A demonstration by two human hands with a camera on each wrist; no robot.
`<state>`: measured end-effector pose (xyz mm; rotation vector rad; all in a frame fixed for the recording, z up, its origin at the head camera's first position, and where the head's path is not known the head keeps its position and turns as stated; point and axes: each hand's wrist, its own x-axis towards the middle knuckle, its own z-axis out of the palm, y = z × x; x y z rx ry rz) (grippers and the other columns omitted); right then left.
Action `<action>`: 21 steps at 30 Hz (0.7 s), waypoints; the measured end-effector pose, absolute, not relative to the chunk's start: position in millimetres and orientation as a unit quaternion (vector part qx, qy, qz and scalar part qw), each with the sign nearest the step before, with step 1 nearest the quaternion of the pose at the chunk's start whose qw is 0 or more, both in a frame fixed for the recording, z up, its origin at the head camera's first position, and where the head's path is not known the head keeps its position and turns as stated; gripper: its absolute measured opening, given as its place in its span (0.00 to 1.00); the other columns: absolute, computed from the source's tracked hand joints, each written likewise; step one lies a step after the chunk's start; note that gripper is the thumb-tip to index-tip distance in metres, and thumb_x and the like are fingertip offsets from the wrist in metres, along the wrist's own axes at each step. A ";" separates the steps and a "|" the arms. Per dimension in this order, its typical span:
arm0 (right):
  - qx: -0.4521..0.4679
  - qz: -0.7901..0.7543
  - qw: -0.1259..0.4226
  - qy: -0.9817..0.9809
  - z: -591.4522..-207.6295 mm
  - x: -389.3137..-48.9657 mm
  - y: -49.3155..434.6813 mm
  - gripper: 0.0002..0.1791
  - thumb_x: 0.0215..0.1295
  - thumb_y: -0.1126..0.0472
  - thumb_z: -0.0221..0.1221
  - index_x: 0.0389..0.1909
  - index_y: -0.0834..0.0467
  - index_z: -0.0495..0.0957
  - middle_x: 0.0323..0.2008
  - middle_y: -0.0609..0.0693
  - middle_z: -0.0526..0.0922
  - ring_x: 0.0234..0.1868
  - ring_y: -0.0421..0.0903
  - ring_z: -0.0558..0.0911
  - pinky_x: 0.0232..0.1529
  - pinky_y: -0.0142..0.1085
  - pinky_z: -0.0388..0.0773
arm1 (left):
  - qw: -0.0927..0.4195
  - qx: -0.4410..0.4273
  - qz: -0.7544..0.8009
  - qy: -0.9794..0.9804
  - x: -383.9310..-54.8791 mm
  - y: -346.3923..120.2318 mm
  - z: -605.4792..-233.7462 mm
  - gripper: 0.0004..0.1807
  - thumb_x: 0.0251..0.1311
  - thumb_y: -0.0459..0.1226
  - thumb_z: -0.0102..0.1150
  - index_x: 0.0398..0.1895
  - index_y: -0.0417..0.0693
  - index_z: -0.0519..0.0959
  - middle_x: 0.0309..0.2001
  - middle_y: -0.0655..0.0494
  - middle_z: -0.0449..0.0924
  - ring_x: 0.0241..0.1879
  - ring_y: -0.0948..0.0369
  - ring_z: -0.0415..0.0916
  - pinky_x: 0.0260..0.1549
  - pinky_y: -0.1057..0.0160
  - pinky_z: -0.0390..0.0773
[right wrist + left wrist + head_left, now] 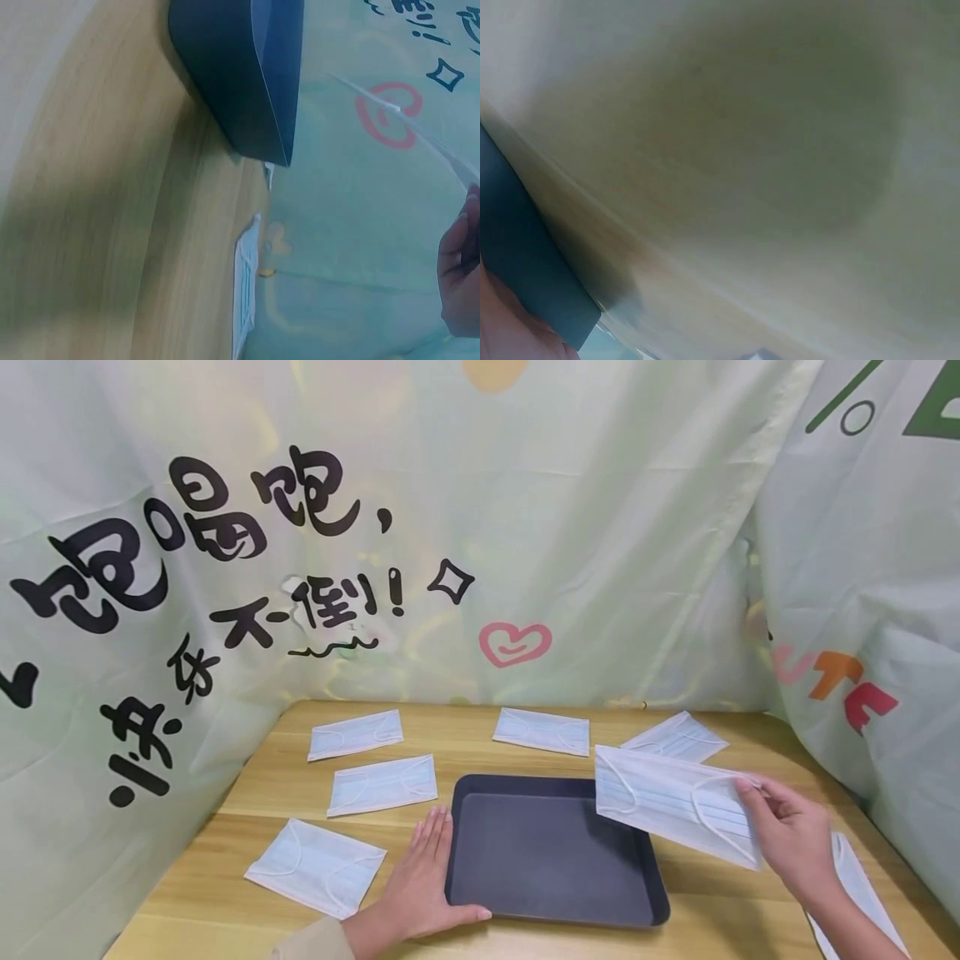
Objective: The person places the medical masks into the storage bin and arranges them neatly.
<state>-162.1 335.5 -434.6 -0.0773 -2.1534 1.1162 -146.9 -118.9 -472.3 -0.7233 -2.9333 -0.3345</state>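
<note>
My right hand (795, 831) pinches a light-blue face mask (675, 806) by its right end, holding it raised over the right side of a dark grey baking tray (551, 852). The mask's white ear loops hang across its face. In the right wrist view the held mask (424, 135) shows edge-on, with the fingers (457, 247) at its end. My left hand (416, 885) rests at the tray's left edge, fingers straight along that side and thumb at the front rim. The left wrist view catches part of the hand (514, 322) beside the tray wall (532, 255).
Several more masks lie flat on the wooden table (202, 868): a near-left mask (318, 867), others further back, a back-right mask (678, 739) partly behind the held one, and a right-edge mask (862, 893) partly under the forearm. Printed curtains (600, 527) enclose the table.
</note>
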 end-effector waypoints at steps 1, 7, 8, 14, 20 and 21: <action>-0.025 0.439 0.343 -0.830 -432.8 -161.3 330.1 0.09 0.61 0.61 0.60 0.33 0.41 0.83 0.07 0.30 0.68 0.09 0.28 0.62 0.09 0.30 0.56 | 0.052 -0.238 -0.109 -0.964 -146.6 -118.9 -472.2 0.69 0.38 0.80 0.39 0.70 0.32 0.49 0.72 0.38 0.45 0.73 0.47 0.42 0.70 0.65 0.28; -0.058 0.508 0.255 -0.820 -378.4 -139.1 266.1 0.22 0.64 0.62 0.57 0.24 0.25 0.74 0.07 0.33 0.64 0.10 0.29 0.61 0.10 0.32 0.57 | 0.061 -0.237 -0.102 -0.964 -147.0 -119.1 -472.4 0.70 0.37 0.81 0.38 0.70 0.33 0.49 0.72 0.38 0.46 0.73 0.47 0.43 0.68 0.69 0.23; -0.062 0.516 0.239 -0.821 -379.3 -140.8 263.6 0.21 0.64 0.61 0.56 0.24 0.25 0.73 0.08 0.32 0.66 0.11 0.28 0.63 0.10 0.31 0.59 | 0.064 -0.238 -0.102 -0.964 -147.1 -119.2 -472.6 0.70 0.37 0.81 0.37 0.70 0.33 0.49 0.72 0.38 0.46 0.72 0.47 0.43 0.65 0.73 0.18; -0.081 0.574 0.138 -0.803 -386.9 -148.6 245.8 0.18 0.67 0.55 0.52 0.24 0.24 0.72 0.16 0.27 0.78 0.18 0.29 0.75 0.19 0.25 0.73 | 0.091 -0.243 -0.098 -0.961 -146.4 -120.0 -474.7 0.69 0.38 0.80 0.38 0.69 0.32 0.51 0.71 0.37 0.48 0.71 0.46 0.47 0.62 0.75 0.14; -0.080 0.651 0.071 -0.752 -394.7 -152.7 227.3 0.16 0.68 0.55 0.51 0.25 0.29 0.76 0.19 0.33 0.81 0.19 0.32 0.78 0.20 0.27 0.76 | 0.091 -0.243 -0.094 -0.961 -145.8 -119.9 -474.6 0.68 0.39 0.80 0.38 0.69 0.32 0.50 0.72 0.37 0.47 0.72 0.46 0.45 0.62 0.74 0.13; -0.083 0.659 0.065 -0.745 -395.4 -153.6 224.2 0.16 0.68 0.55 0.51 0.25 0.30 0.77 0.19 0.34 0.82 0.19 0.33 0.79 0.20 0.28 0.77 | 0.089 -0.243 -0.094 -0.961 -146.0 -119.8 -474.2 0.68 0.39 0.80 0.39 0.70 0.32 0.50 0.72 0.37 0.46 0.72 0.46 0.45 0.62 0.74 0.13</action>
